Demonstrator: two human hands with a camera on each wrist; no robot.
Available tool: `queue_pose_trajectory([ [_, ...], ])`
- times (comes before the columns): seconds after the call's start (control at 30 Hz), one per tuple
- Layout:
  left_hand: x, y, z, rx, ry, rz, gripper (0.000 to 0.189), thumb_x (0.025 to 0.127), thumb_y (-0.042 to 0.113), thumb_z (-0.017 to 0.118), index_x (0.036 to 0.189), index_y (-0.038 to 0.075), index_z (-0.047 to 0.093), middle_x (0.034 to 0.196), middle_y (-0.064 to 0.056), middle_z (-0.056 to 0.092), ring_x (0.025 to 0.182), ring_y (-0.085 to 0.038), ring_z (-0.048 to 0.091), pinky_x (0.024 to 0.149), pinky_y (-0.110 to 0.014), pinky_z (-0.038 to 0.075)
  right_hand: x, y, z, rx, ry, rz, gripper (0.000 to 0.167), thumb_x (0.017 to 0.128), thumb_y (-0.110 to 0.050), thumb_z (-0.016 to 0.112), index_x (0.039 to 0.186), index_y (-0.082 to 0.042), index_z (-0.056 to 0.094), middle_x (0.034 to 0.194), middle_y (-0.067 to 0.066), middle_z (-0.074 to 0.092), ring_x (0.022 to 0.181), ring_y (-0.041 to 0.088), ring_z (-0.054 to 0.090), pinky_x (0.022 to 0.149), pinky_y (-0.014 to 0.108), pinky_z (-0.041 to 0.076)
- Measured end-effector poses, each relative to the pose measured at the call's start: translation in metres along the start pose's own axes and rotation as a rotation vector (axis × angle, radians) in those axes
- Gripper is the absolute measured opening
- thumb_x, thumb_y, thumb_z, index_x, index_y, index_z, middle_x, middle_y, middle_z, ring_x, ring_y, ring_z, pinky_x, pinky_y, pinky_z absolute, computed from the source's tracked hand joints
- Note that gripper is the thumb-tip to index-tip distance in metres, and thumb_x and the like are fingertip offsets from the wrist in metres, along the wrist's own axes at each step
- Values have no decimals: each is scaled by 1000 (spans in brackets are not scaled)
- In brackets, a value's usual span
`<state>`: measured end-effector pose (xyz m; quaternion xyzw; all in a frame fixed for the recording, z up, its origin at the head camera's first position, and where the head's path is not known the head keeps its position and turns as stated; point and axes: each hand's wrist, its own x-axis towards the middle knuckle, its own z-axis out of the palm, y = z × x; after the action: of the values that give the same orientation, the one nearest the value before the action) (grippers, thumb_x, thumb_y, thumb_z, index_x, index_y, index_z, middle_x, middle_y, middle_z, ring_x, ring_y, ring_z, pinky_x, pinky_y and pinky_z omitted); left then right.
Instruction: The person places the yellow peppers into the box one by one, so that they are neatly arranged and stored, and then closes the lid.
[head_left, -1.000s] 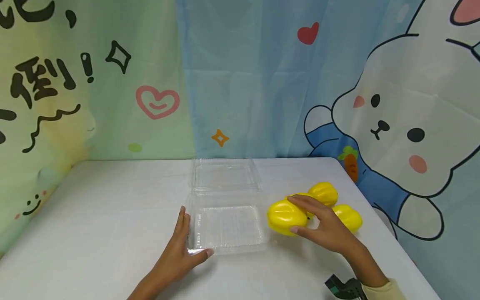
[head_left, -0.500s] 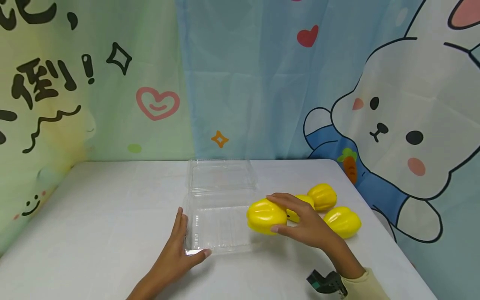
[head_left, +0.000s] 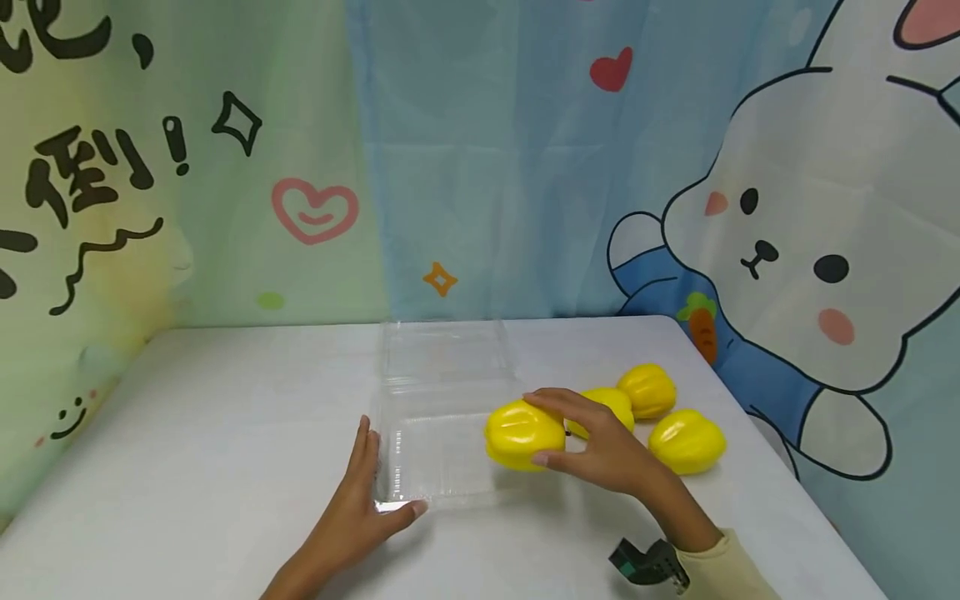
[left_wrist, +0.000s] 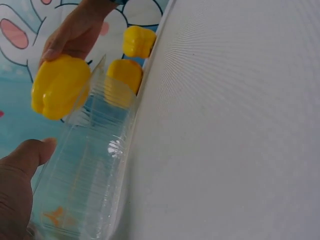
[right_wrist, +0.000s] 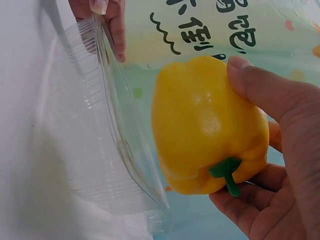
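Note:
My right hand grips a yellow bell pepper, thumb on one side and fingers on the other. The pepper hangs over the right side of a clear plastic clamshell box, whose lid lies folded back. In the right wrist view the pepper's green stem faces the camera, and the box wall stands apart on the left. My left hand rests against the box's near left corner, fingers straight along the side and thumb at the front edge.
Three more yellow peppers lie right of the box: one pepper partly behind my right hand, another pepper farther back, a third pepper near the table's right edge. A printed curtain hangs behind the white table.
My right hand has carried the pepper leftward, away from the other peppers and over the box's right side, slowing in the last half second. My left hand stays at the box corner.

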<state>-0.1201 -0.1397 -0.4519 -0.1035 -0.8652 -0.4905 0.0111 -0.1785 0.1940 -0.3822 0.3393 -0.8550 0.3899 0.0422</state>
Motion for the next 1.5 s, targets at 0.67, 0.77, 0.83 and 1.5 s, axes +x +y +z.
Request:
queue_pose_trajectory([
  [0.67,-3,-2,-2,45,8,-2,120,76,49,80,153,-4,5,161,-5,-15,145,-36,8,111,-55,19,2,3,21,39,-94,7,63,84,-39,77,139,-21,54,138,-7,52,127,17,48,102,47,42],
  [0.77,-3,-2,-1,47,7,0,120,76,50,80,153,-4,5,161,-5,-15,145,-36,8,111,-55,19,2,3,23,39,-104,0,62,84,-39,76,139,-21,54,138,-6,52,126,17,49,102,47,42],
  [0.83,-4,-2,-1,52,6,4,120,77,50,79,153,-5,5,161,-7,-14,145,-37,8,110,-56,19,2,3,23,43,-104,2,62,84,-39,76,139,-21,55,138,-5,52,126,18,49,101,46,42],
  [1.5,1,0,2,58,15,24,118,77,50,79,152,-7,8,161,-6,-12,145,-36,10,110,-54,19,2,12,27,30,-121,49,68,82,-44,76,141,-20,53,139,-1,51,127,21,49,103,45,41],
])
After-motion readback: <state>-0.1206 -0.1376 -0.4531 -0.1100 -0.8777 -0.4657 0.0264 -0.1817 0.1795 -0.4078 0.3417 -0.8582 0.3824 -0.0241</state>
